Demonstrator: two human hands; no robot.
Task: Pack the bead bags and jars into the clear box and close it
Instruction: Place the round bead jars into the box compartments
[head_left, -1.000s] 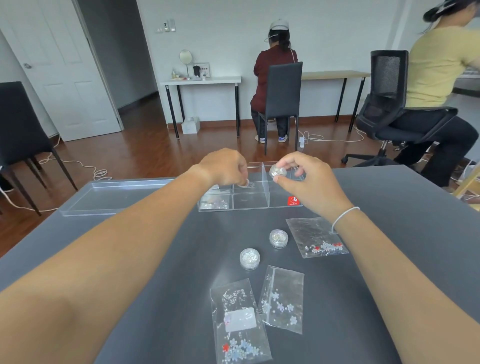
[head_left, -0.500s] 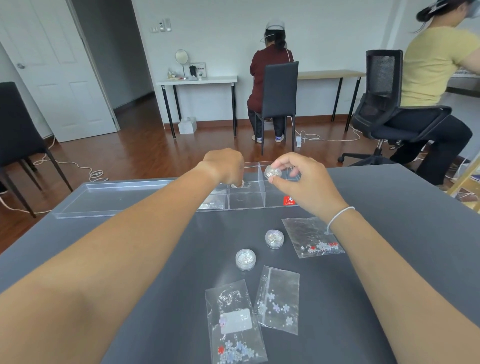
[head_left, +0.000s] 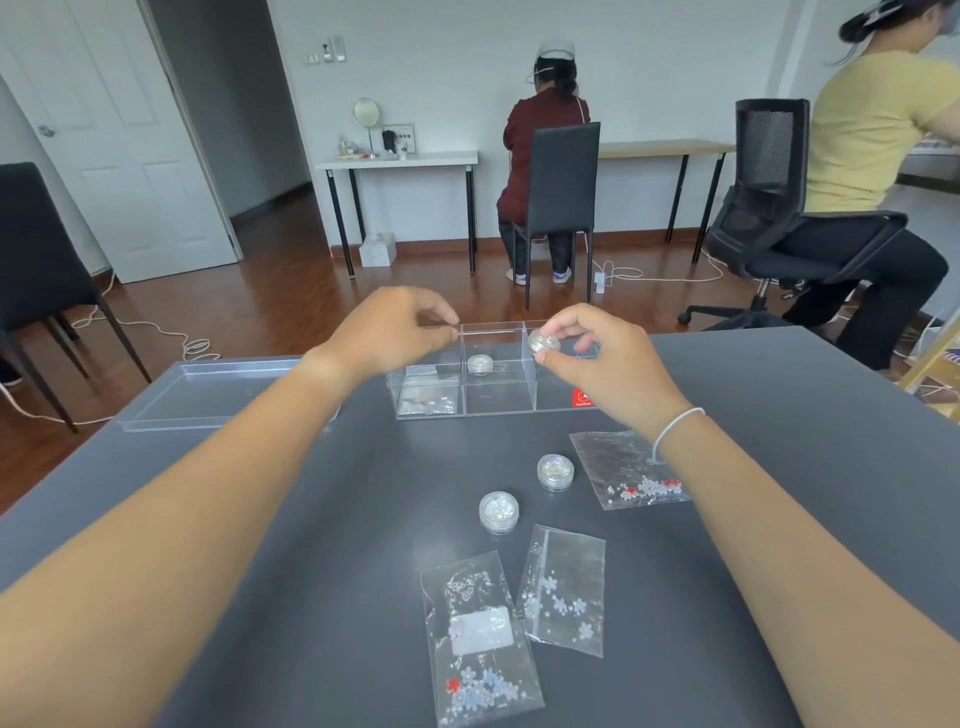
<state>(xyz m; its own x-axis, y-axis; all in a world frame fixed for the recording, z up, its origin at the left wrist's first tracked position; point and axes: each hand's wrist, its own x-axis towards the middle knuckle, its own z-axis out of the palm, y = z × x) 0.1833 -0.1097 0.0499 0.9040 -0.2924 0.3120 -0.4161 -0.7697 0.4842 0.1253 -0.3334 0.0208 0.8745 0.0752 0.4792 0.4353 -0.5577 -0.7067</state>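
1. Nearest on the dark tabletop (head_left: 311, 545), well short of both hands, lie two bead bags: one with a white label (head_left: 480, 636) and, just to its right, a smaller one with pale flowers (head_left: 563, 590).
2. Farther out, still nearer than the hands, two small round jars stand apart: one (head_left: 498, 512) in the middle, the other (head_left: 555, 471) beyond and to its right.
3. A third bag (head_left: 626, 467) lies just under the right wrist.
4. The right hand (head_left: 605, 369) has thumb and fingertips clamped on a small jar (head_left: 544, 342), held tilted above the right part of the clear box (head_left: 498, 402).
5. The left hand (head_left: 395, 332) hovers over the left end of the box, fingers curled together; whether it pinches anything cannot be told.
6. Between the two hands, a jar (head_left: 480, 364) sits in the box's middle far compartment; a bag (head_left: 428, 400) lies in the left compartment, below the left hand.
7. The clear lid (head_left: 208, 395) lies flat to the left of the left forearm.
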